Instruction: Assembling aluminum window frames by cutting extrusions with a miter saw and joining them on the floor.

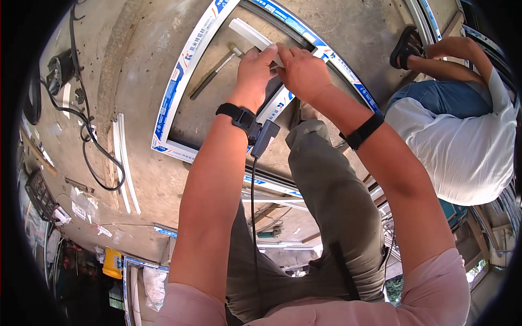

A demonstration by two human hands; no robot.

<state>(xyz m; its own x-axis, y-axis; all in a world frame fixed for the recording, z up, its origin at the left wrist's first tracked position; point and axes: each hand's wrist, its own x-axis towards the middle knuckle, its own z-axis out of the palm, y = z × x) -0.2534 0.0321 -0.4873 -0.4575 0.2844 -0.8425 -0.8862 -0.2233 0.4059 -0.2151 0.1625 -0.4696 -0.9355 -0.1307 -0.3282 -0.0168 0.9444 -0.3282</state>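
A window frame (pixel 191 54) with blue-and-white film lies on the floor before me, divided by a crossbar (pixel 280 103). A short white profile strip (pixel 247 32) slants over its far part, and its near end runs in under my fingers. My left hand (pixel 254 73) is closed with the thumb pressed against the strip. Close beside it, my right hand (pixel 303 70) curls its fingers on the same strip near the crossbar. Both sets of fingertips are partly hidden. Inside the frame, left of my left hand, rests a hammer (pixel 215 73) with a dark handle.
On the right a person in a white shirt (pixel 451 136) crouches, a sandalled foot (pixel 408 49) close to the frame. Black cable (pixel 89 127) and white strips (pixel 124 163) lie on the left floor. A yellow bucket (pixel 112 263) stands at lower left.
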